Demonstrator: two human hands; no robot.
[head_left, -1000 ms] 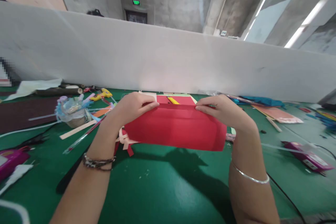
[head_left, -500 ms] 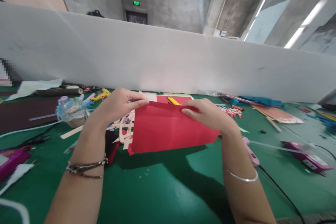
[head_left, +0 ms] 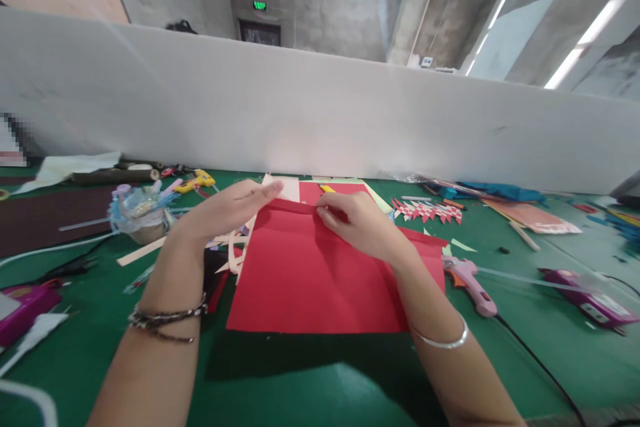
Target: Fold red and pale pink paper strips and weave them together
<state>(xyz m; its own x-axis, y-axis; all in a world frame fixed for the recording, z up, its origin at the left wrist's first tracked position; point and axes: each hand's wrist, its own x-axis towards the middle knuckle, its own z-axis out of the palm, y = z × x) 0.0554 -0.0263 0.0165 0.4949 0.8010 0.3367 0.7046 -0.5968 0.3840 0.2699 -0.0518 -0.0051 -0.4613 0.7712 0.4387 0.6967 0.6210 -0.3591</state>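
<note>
A large sheet of red paper (head_left: pixel 320 280) is held up in front of me, its far edge folded over in a narrow strip. At the sheet's far left corner, my left hand (head_left: pixel 235 208) pinches the fold between thumb and fingers. My right hand (head_left: pixel 355 220) closes its thumb and fingertips on the same fold, a little right of the left hand. Behind the sheet lie more red paper (head_left: pixel 350 195) and a yellow tool (head_left: pixel 327 189), mostly hidden by my right hand.
A pink glue gun (head_left: pixel 473 283) with a black cord lies at right, near a purple device (head_left: pixel 585 297). At left are a container wrapped in blue strips (head_left: pixel 140 213) and a yellow glue gun (head_left: pixel 197 181). Red-white woven paper (head_left: pixel 427 211) lies behind. A white partition (head_left: pixel 320 113) bounds the table.
My right hand has slid left along the fold, closer to my left hand. The sheet's near edge has come lower and nearer, and the pink glue gun shows more fully.
</note>
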